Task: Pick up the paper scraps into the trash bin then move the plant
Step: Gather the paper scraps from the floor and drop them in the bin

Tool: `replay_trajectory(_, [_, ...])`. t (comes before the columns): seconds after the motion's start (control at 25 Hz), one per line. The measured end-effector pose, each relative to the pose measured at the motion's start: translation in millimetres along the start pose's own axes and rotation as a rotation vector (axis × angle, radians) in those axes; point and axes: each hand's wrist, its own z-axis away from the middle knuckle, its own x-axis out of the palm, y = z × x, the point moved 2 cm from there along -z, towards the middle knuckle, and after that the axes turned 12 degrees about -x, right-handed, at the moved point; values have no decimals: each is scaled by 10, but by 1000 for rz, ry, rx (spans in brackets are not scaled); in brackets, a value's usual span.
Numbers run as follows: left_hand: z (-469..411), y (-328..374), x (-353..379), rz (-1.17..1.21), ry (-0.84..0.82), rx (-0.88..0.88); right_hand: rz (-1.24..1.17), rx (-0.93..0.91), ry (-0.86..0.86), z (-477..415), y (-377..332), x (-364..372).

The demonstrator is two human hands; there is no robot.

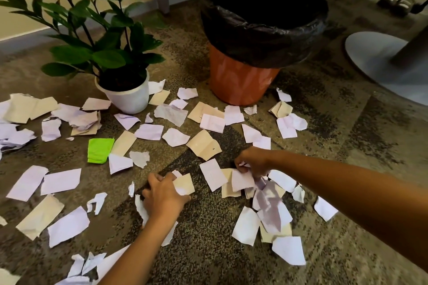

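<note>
Paper scraps (148, 132) litter carpet (347, 146). Plant (125, 92) at 10 o'clock, trash bin (243, 76) at 12. Left hand (163, 195) fingers clamped on tan scrap (185, 184); right hand (253, 162) fingers pinching white scrap (240, 179).

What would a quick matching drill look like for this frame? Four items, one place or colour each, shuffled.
Items:
1. trash bin
2. plant pot
3. green scrap
4. sandals

Descriptions:
A. white, left of the bin
B. top right, by the chair legs
C. orange, lined with a black bag
D. lying among pale paper, ahead of the left hand

Pairs: 1-C, 2-A, 3-D, 4-B
</note>
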Motion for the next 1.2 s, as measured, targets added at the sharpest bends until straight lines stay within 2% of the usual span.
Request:
replay_trajectory(0.24, [-28,-63,-125,143,102,50,-185,-53,146,82,-44,-277])
replay_trajectory(0.4, [-20,-90,-110,239,137,32,-129,-84,314,106,-117,-568])
replay_trajectory(0.52, [13,-84,-110,292,150,-36,-163,-130,427,155,-219,-809])
replay_trajectory(0.6, [34,-36,-157,367,173,-15,-174,-161,535,232,-277,-971])
replay_trajectory(0.8, [36,436,-647,530,182,99,-285,-171,1041,546,-375,-1480])
replay_trajectory(0.92, [37,923,-1155,596,260,268,-295,-216,1343,760,-377,-1822])
replay_trajectory(1.08, [124,1696,-1906,817,400,458,-663,-263,1713,1014,-223,-2300])
replay_trajectory(1.2, [188,2283,-2330,959,404,570,-753,-128,1976,1076,-89,-2623])
